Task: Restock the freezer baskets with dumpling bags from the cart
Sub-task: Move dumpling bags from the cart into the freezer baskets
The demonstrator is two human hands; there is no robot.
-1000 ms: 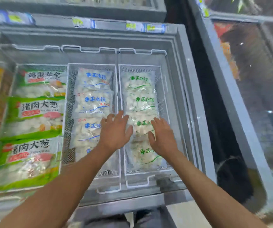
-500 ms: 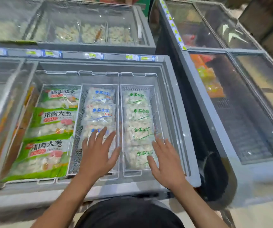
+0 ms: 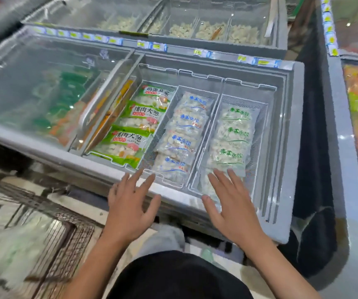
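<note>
Both hands empty, fingers spread: left hand point(image 3: 130, 209), right hand point(image 3: 231, 209) at freezer point(image 3: 290, 212) front rim. Dumpling bags point(image 3: 231, 145) in baskets point(image 3: 260, 117) behind rim, 3 rows. Cart point(image 3: 51, 229) left of freezer; likely next reach.

My bags point(image 3: 179, 143) are glossy clear plastic, crinkled over the dumplings. The baskets point(image 3: 260, 117) are fine white wire mesh; the freezer rim point(image 3: 294, 147) looks smooth matt grey, its lid point(image 3: 44, 87) shiny glass.

Beyond the right hand point(image 3: 232, 203) lay clear bags with green lettering point(image 3: 232, 137); beyond the left hand point(image 3: 130, 203), blue-lettered bags point(image 3: 183, 134) and green-bordered bags point(image 3: 135, 130).
</note>
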